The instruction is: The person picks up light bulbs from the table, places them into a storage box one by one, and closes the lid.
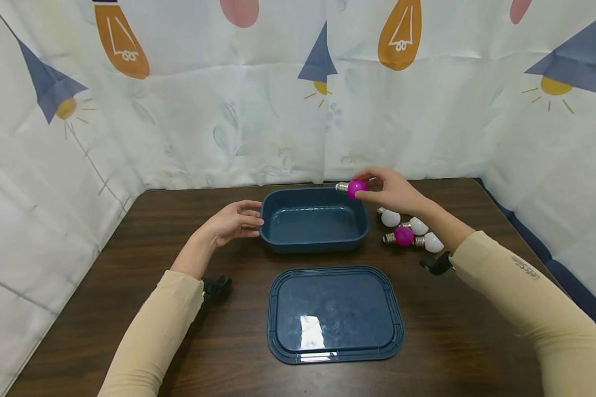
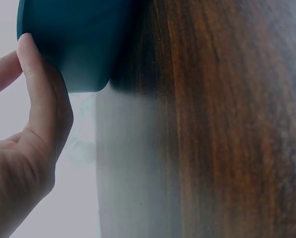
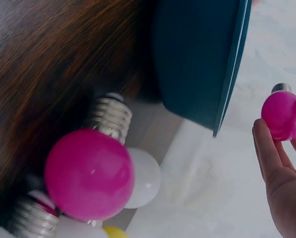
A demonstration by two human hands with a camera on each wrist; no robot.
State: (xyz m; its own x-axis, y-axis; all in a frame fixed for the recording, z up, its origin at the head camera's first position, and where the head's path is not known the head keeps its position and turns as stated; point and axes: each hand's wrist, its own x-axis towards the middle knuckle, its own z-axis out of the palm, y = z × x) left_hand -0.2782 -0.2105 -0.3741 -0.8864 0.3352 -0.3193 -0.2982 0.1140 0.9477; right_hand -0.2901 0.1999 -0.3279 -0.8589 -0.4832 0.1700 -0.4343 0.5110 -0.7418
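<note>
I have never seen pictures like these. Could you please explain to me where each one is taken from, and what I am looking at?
There is no machine here, only a person's bare left hand and right hand. The wide picture is taken from the person's head, the two closer ones from the left and right wrists. These look turned sideways.

On the brown table stands an open blue box, with a flat blue lid nearer to the person. To the right lie three white bulbs and one pink bulb.

The right hand holds a second pink bulb above the rim level; the left hand touches the box's left end.
</note>
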